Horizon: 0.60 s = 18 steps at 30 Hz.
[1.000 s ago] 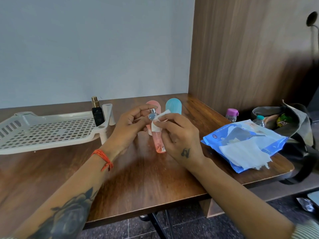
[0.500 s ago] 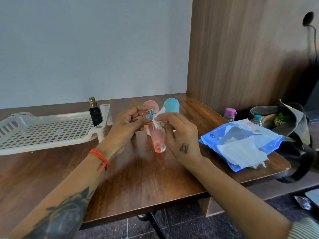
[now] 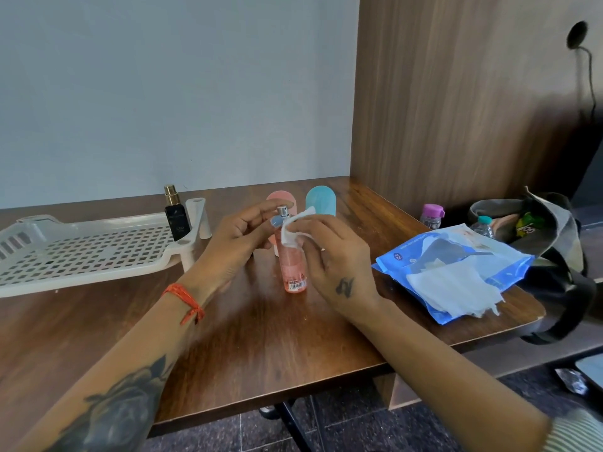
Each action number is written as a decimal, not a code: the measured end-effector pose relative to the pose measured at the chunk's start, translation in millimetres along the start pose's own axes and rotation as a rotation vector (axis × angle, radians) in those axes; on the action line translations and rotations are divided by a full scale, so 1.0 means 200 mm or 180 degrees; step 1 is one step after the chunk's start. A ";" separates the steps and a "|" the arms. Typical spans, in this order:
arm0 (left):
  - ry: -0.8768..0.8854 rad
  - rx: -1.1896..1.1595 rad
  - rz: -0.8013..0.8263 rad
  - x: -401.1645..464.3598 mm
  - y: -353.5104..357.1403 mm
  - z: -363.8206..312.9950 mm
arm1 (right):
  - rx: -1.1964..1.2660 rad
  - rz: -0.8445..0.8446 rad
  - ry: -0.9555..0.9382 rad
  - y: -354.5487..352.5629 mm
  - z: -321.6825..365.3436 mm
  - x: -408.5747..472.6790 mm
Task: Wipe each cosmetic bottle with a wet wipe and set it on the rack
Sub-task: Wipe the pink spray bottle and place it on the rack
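Observation:
A clear pink spray bottle (image 3: 292, 269) stands upright on the wooden table (image 3: 267, 334). My left hand (image 3: 232, 244) holds its silver spray top between the fingertips. My right hand (image 3: 329, 256) pinches a small folded wet wipe (image 3: 291, 228) against the bottle's neck. A black bottle with a gold cap (image 3: 176, 214) stands on the right corner of the white perforated rack (image 3: 81, 249). A pink capsule bottle (image 3: 283, 199) and a blue capsule bottle (image 3: 321, 200) stand behind my hands, partly hidden.
A blue wet-wipe pack (image 3: 453, 272) with a loose wipe on top lies at the table's right edge. A small purple-capped jar (image 3: 431, 216) stands near the wooden side panel. A grey bag (image 3: 538, 230) with bottles hangs off the right side.
The pink bottle has gone from tilted and lifted to standing upright on the table. My right hand moved the wipe up from the bottle's body to its neck.

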State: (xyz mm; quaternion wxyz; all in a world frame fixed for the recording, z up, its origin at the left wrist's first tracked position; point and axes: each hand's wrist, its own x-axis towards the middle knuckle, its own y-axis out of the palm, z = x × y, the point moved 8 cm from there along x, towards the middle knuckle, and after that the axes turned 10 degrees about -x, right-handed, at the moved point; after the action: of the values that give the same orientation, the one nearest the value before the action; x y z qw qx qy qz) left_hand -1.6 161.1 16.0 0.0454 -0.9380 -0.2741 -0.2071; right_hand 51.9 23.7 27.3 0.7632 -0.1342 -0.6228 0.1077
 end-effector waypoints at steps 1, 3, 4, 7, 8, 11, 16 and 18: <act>-0.0006 -0.0005 -0.0004 0.00 0.00 0.00 | 0.0066 0.0019 -0.0033 0.00 0.00 0.00; -0.0028 -0.0029 -0.0010 0.00 0.00 0.01 | 0.0184 0.0084 0.0120 0.01 -0.02 0.01; -0.0033 -0.0046 -0.0010 0.00 0.00 0.01 | 0.0206 0.0171 0.0187 0.01 -0.03 0.00; -0.0018 -0.0037 -0.0033 0.00 -0.01 0.01 | 0.0140 0.0619 0.0118 0.06 -0.03 -0.03; -0.0013 -0.0020 -0.0033 0.00 -0.01 0.00 | 0.0122 0.0720 0.0091 0.07 -0.03 -0.03; 0.0005 0.0012 -0.0032 0.00 -0.01 0.00 | 0.0121 0.0489 0.0086 0.04 -0.01 -0.02; 0.0026 -0.0016 -0.0076 0.00 -0.02 0.00 | 0.0055 0.0731 -0.0027 0.05 0.01 -0.03; 0.0013 -0.0018 -0.0069 0.00 -0.02 0.00 | 0.0082 0.1018 0.0013 0.07 0.00 -0.05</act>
State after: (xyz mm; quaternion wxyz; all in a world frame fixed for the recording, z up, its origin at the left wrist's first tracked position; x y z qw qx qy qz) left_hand -4.2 165.0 16.3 0.0411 -0.9347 -0.2836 -0.2103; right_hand 50.5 33.6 13.6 0.7392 -0.2220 -0.5905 0.2356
